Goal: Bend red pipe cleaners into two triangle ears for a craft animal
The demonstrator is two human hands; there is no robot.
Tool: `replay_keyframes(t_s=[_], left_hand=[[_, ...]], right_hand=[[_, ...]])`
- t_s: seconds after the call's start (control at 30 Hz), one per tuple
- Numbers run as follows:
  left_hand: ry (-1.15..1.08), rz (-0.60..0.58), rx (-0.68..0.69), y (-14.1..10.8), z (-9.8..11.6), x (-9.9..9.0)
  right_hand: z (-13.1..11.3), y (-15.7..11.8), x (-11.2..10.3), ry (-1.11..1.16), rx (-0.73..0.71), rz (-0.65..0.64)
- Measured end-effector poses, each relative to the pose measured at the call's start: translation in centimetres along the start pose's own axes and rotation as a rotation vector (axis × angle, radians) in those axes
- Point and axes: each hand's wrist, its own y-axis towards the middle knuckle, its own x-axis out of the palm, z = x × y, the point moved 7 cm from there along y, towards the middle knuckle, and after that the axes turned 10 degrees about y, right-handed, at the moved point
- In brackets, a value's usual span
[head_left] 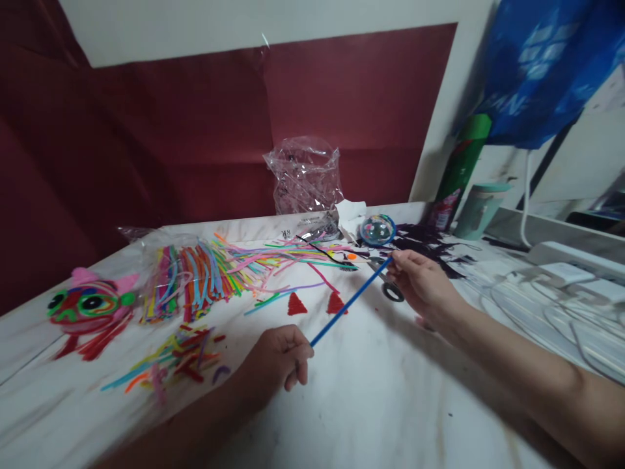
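Observation:
A straight blue pipe cleaner (350, 302) is stretched between my two hands over the table. My left hand (283, 358) pinches its lower, nearer end. The upper end sits between the fingertips of my right hand (415, 277), farther back and to the right. Behind the pipe cleaner lie two small red triangles (296, 304), the right one partly covered by it. Scissors (392, 291) with dark handles rest just beside my right hand, partly hidden. A clear round ball (377, 230) with a blue rim stands beyond that hand.
Bundled colourful pipe cleaners (188, 277) lie at the left in plastic, with cut scraps (180, 361) nearer. A colourful face-shaped craft (90, 306) sits far left. Dark purple strips (430, 244) lie back right. A power strip (576, 273) with cables and a green cup (481, 210) stand right.

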Motion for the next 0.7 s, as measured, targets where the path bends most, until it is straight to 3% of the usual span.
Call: replay_keyframes(t_s=[0.07,0.17,0.23,0.3,0.4,0.57,0.7], left_hand=[[-0.055,-0.145,-0.010,-0.5,-0.1,0.6],[-0.203,-0.475,0.010,-1.8,0.6,2.2],[-0.286,-0.558,0.063,-2.0,1.2,2.7],[-0.321,-0.367,0.108,-0.9,1.1,1.8],[-0.294,-0.168,-0.008,0.6,-0.6,1.9],[-0.370,-0.154,-0.010,0.1,-1.2,3.6],[-0.312,-0.139,-0.025,-0.6,-1.7,4.0]], right_hand=[[-0.6,0.7,-0.4,0.018,0.020,-0.019],[-0.8,0.9,-0.1,0.027,0.105,-0.085],[-0.5,0.4,0.5,0.024,0.164,-0.126],[0.4,-0.8,1.6,0.014,0.224,-0.168],[2.8,-3.9,4.0,-0.009,0.311,-0.244],[6.2,-9.2,6.7,-0.138,0.391,-0.329],[7.1,-10.4,7.0,-0.213,0.394,-0.366]])
